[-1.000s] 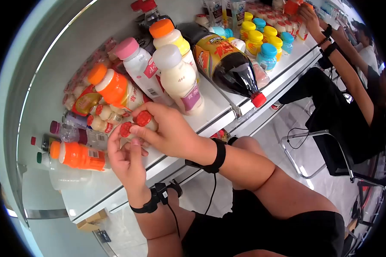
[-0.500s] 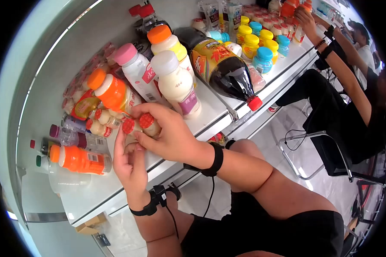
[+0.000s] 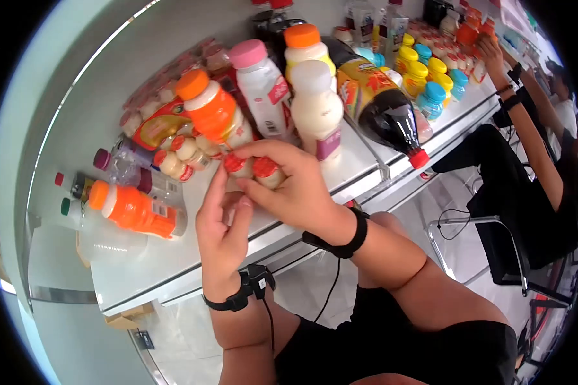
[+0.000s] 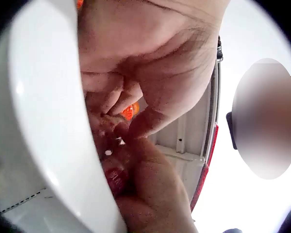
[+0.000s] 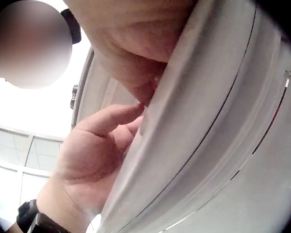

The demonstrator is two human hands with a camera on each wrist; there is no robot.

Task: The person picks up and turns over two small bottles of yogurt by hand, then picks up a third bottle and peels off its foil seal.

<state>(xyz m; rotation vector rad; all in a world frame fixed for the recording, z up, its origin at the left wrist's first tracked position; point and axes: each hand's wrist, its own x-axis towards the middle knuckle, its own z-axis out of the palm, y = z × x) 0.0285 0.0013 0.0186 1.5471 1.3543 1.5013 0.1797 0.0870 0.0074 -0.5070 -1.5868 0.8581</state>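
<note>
In the head view, two small red-capped bottles stand side by side at the fingers: the left one (image 3: 238, 165) and the right one (image 3: 268, 172). The right hand (image 3: 302, 192) curls its index finger and thumb round the pair. Beside the left bottle, the left hand (image 3: 223, 239) touches it with a nearly straight index finger, thumb close to the right thumb. Wrist views show the left hand (image 5: 89, 155) and right hand (image 4: 155, 189) meeting near the white shelf edge (image 5: 169, 131); the bottles' lower parts are largely hidden.
Behind the hands stand a white-capped bottle (image 3: 318, 112), a pink-capped bottle (image 3: 263, 90) and an orange drink (image 3: 215, 109). Another orange bottle (image 3: 138, 210) lies left. A cola bottle (image 3: 385, 112) lies right, near yellow-capped jars (image 3: 415, 78). Another person's arm (image 3: 526, 135) reaches in.
The head view has shifted, moving the scene rightward. The left red-capped bottle has risen from between the fingertips to stand level with the right one, with more of its body showing.
</note>
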